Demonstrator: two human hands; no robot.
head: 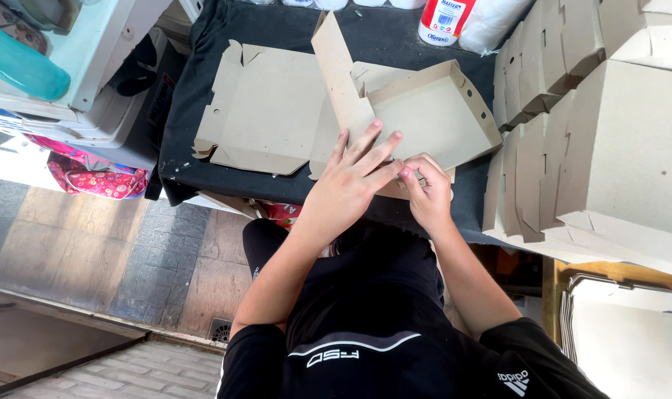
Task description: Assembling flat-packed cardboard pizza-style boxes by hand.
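Observation:
A brown cardboard box (424,111), half folded, lies on a black-covered table (195,96). Its far and right walls stand up, and a long flap (339,70) rises at its left. My left hand (354,177) lies flat with fingers spread on the box's near edge, next to the flap's base. My right hand (428,188) pinches the near wall of the box just right of the left hand, fingertips touching it. Under and left of the box lies a flat unfolded box blank (262,111).
Stacks of folded cardboard boxes (594,125) fill the right side. A white glue bottle with a red label (441,21) stands at the table's far edge beside a white plastic bag (491,26). White appliances (92,66) and a pink bag (92,177) are at left. The floor is paved.

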